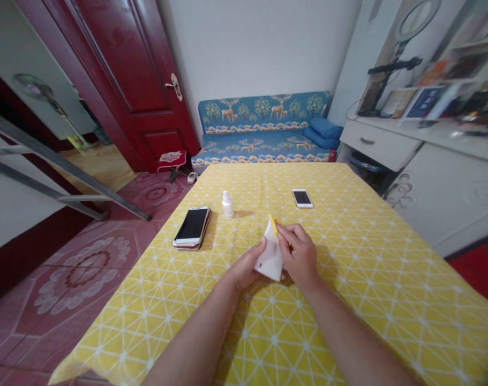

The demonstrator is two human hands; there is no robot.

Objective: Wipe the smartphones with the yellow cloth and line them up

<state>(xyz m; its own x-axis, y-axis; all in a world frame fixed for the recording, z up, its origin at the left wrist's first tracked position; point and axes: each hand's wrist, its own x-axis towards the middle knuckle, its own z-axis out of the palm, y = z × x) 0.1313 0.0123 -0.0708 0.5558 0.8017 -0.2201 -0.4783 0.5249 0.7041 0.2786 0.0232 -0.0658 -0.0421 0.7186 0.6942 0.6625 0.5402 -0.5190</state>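
head-camera view of two bare hands at work above a patterned tablecloth (147, 300) of yellow crossed by white lines. the left hand (247, 266) is closed around a white phone (271, 258), its thumb lying along the left edge and other fingers partly hidden beneath. the phone lies tilted between the hands, near the middle of the table; a small dark mark shows near its lower left corner, and whether it touches the cloth below cannot be told. the right hand (300, 253) is pinched on a yellow cloth (273, 224), which meets the upper right part of the phone; much of this cloth is hidden by the fingers. beyond the hands, to the left, a small white bottle (227, 206) stands upright, just beside a stack of phones (193, 225) whose uppermost has a dark screen and white borders. farther off to the right, a smaller phone (302, 198) lies flat, screen upward. in the background are a blue couch (254, 126) printed with deer and trees, a red door (127, 59) and a white cabinet (456, 185).
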